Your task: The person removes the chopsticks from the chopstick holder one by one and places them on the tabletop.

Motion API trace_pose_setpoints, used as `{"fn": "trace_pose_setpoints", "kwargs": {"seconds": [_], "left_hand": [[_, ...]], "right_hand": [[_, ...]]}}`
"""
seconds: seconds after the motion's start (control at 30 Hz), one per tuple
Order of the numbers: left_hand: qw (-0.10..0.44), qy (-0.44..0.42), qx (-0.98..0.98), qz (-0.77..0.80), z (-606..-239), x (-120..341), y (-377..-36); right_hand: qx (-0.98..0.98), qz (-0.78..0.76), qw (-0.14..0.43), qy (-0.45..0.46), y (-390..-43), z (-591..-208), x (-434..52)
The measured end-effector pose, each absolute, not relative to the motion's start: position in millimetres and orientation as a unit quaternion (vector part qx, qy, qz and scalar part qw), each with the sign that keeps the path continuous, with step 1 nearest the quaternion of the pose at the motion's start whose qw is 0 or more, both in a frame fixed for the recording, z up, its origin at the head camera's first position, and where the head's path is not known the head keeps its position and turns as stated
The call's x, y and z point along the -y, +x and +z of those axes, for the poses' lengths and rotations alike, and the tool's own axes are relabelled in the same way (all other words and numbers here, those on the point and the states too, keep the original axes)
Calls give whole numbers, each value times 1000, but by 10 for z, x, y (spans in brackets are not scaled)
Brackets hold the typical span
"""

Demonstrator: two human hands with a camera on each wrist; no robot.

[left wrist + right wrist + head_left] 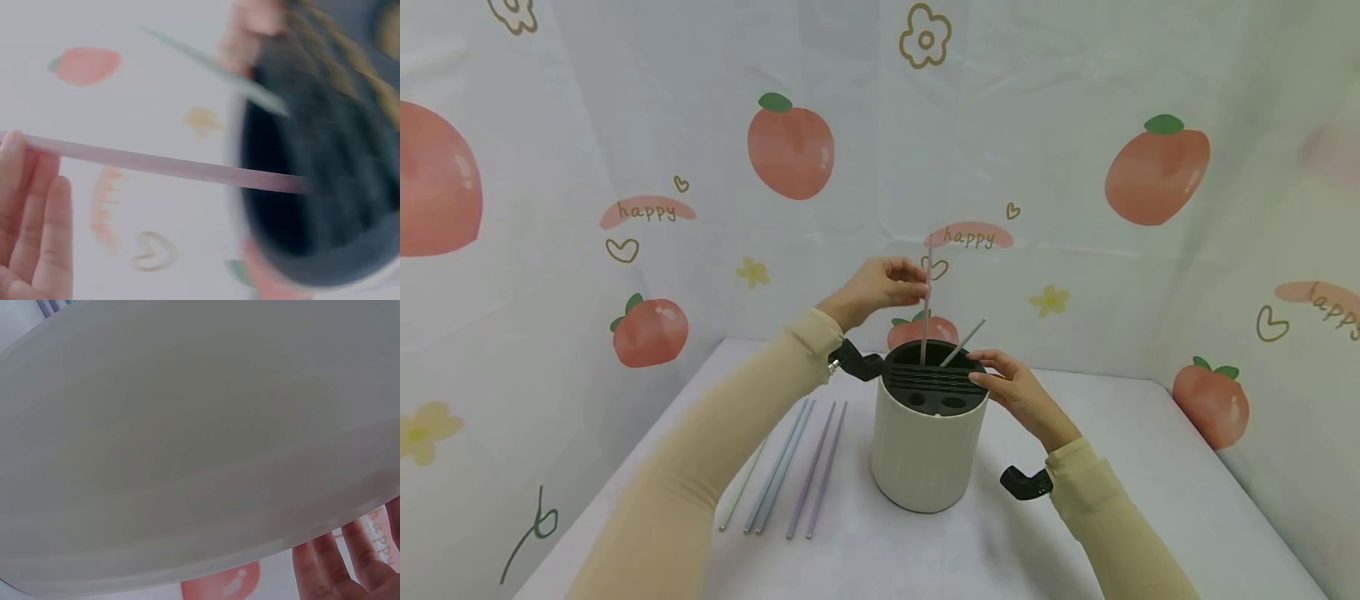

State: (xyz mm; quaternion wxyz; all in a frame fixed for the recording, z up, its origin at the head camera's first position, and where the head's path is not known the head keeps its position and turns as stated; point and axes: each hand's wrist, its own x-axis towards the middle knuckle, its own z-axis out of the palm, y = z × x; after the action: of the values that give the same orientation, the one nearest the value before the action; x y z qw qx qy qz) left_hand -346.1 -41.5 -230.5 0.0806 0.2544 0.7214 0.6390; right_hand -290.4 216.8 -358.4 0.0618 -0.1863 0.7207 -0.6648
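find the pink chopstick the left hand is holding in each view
Head: the pink chopstick stands upright at centre, its lower end inside the black-topped holder.
Left wrist: it crosses the picture as a long band, fingers at its left end.
Right wrist: not in it.
Shared landmark: the holder, whose cream wall fills the right wrist view and whose dark top shows at the left wrist.
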Motion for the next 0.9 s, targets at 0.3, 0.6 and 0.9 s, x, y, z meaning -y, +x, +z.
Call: {"fn": "trace_pose_setpoints", "kwargs": {"seconds": [0.3,0.6,0.9], "left_hand": [[-23,246,-507,826,-1674,1130,-3315],[-80,160,-510,842,-1846,1983,-3290],[-45,67,-659,748,-2629,2662,-3307]], "right_hand": [[-721,-662,65,-194,-2909,-3596,-2171],[-712,-670,59,-201,-2890,-3590,-2167],[-710,-671,61,-205,-2908,-3599,-2158]]}}
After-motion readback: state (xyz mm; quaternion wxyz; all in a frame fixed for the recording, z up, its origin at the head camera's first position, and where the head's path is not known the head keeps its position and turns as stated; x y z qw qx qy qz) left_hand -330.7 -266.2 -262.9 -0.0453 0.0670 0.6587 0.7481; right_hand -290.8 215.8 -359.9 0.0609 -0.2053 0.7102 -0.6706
